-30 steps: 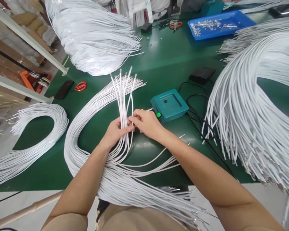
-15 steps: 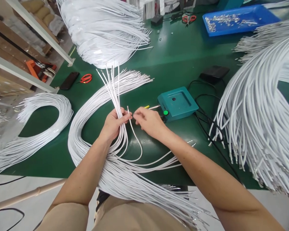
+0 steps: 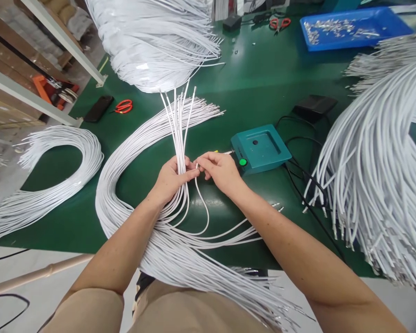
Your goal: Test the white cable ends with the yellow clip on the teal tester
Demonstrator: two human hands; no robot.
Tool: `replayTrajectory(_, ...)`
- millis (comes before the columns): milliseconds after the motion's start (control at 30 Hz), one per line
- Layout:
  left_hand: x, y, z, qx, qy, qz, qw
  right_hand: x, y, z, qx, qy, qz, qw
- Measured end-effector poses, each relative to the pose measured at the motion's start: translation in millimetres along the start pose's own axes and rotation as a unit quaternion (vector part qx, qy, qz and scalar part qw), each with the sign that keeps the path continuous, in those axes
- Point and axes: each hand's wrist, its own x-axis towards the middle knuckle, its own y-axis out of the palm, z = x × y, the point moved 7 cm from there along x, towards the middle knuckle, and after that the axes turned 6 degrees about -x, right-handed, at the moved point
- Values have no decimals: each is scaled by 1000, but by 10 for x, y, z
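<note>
My left hand (image 3: pixel 173 178) is closed round several white cables (image 3: pixel 179 134), whose tips stick up above the fingers. Between its thumb and fingertips a single white cable (image 3: pixel 203 199) comes up apart from the rest. My right hand (image 3: pixel 220 171) has its fingers pinched at the tip of that single cable, meeting the left fingertips; the very end is hidden. Beneath both hands lies a large curved bundle of white cables (image 3: pixel 107 185). Just right of my right hand is a teal machine (image 3: pixel 261 148) with a green button (image 3: pixel 242 162) and a metal rod, partly covered by the hand.
A thick cable heap (image 3: pixel 152 41) stands at the back and a smaller coil (image 3: pixel 90 157) lies left. More cables (image 3: pixel 374 175) fill the right side. Red-handled scissors (image 3: pixel 124 106), a black phone (image 3: pixel 99 108), red-handled cutters (image 3: pixel 279 24) and a blue tray (image 3: pixel 357 39) of small metal parts rest on the green table.
My right hand has come in to the left hand and now pinches the single cable's tip, which stood free before. The left hand with its cables has shifted slightly right.
</note>
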Motion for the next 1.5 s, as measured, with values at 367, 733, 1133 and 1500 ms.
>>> replayTrajectory(367,-26,20,-28,5,5,8,1000,-23,153,-95,246,109,47,962)
replayTrajectory(733,-80,144,-72,21,23,51,998,-42,161,-105,235,129,95,959)
replayTrajectory(1133,-46,98,-100,-4,37,38,999,-34,78,-39,211,93,67,971)
replayTrajectory(1500,-51,85,35,-113,-57,38,991,-151,63,295,-420,-227,-73,876)
